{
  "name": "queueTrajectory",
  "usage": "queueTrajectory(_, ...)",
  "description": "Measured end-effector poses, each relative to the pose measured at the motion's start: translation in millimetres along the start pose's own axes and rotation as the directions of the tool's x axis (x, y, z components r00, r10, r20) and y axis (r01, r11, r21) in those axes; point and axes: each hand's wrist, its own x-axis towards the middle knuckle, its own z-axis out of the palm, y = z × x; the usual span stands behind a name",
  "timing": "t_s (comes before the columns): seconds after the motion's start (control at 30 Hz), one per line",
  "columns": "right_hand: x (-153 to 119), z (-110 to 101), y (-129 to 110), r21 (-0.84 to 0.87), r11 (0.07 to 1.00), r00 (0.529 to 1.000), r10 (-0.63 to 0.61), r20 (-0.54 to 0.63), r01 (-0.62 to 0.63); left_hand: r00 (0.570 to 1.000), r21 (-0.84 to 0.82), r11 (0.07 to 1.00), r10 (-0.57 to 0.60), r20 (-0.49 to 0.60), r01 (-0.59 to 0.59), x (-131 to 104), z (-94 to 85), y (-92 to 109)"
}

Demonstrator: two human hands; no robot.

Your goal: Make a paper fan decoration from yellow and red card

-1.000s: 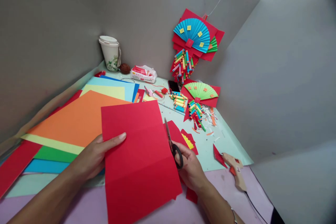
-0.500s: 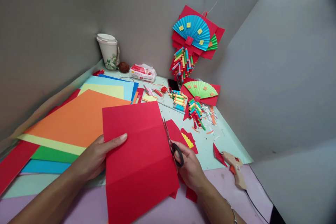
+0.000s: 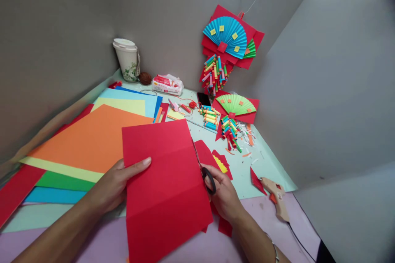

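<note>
My left hand [image 3: 115, 185] holds a creased red paper sheet [image 3: 163, 185] by its left edge, thumb lying on top. My right hand [image 3: 224, 195] grips black-handled scissors [image 3: 206, 174] at the sheet's right edge, with the blades pointing away from me along that edge. Small red and yellow paper offcuts [image 3: 219, 161] lie just beyond the scissors on the pale green mat [image 3: 262, 168].
A spread of coloured paper sheets [image 3: 89, 139] fills the left. A glue gun [image 3: 276, 197] lies at the right. Further back are paper fan decorations [image 3: 236, 109], rolled paper tubes [image 3: 210, 117], a lidded cup [image 3: 126, 59], a tissue pack [image 3: 168, 84] and grey partition walls [image 3: 324, 90].
The scissors have slid in against the red sheet's right edge, their blades now mostly hidden. The sheet has shifted slightly; my left hand keeps its hold.
</note>
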Motion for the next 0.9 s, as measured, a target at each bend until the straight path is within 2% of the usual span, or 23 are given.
queueTrajectory(0.2,1.2,-0.3,-0.3,-0.031,0.999,0.999,0.012,-0.041,-0.013,1.0,0.014,1.0,-0.007,-0.002,0.007,-2.5,5.4,0.9)
queueTrajectory(0.43,1.8,-0.4,0.5,-0.028,0.999,0.996,0.026,-0.086,-0.029,1.0,0.005,1.0,0.008,-0.004,-0.008,-2.5,3.8,-2.5)
queueTrajectory(0.8,-0.8,10.0,-7.1,0.102,0.994,0.999,0.033,0.01,-0.034,1.0,-0.032,0.999,-0.027,0.015,0.027,-2.0,5.3,-4.5)
queueTrajectory(0.9,-1.8,13.3,-10.2,0.125,0.992,0.999,0.034,0.004,-0.034,1.0,-0.025,0.999,-0.027,-0.013,0.026,-2.0,5.6,-7.0)
